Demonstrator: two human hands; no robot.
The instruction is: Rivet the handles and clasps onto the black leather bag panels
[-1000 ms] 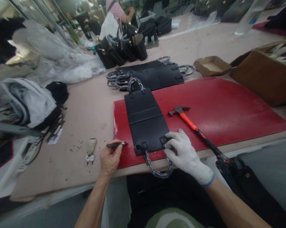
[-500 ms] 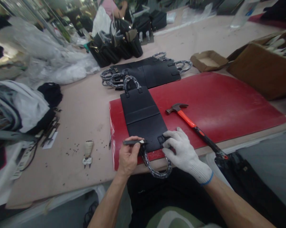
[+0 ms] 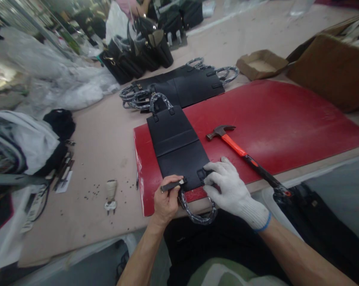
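A black bag panel [image 3: 179, 147] lies flat across the near left part of the red mat. Plastic-wrapped handles are fixed at its far and near ends. My bare left hand [image 3: 167, 200] pinches a short dark metal tool [image 3: 171, 186], held slanted over the left tab of the near handle [image 3: 198, 218]. My gloved right hand [image 3: 227, 188] has its fingers curled at that handle's right tab [image 3: 201, 174], gripping it; the glove hides part of the tab. A claw hammer [image 3: 234, 145] with an orange and black handle rests on the mat, right of the panel.
Beyond lie more black panels [image 3: 185, 85] with wrapped handles, and finished black bags [image 3: 137, 55]. Cardboard boxes [image 3: 325, 71] stand at right on the red mat's [image 3: 286, 119] far side. Pincers [image 3: 110, 196] and small dark bits lie left, near a pale bag [image 3: 33, 143].
My left hand has shifted slightly right and tilted the tool's outer end downward. My right hand keeps its place at the tab. The whole view has moved a little.
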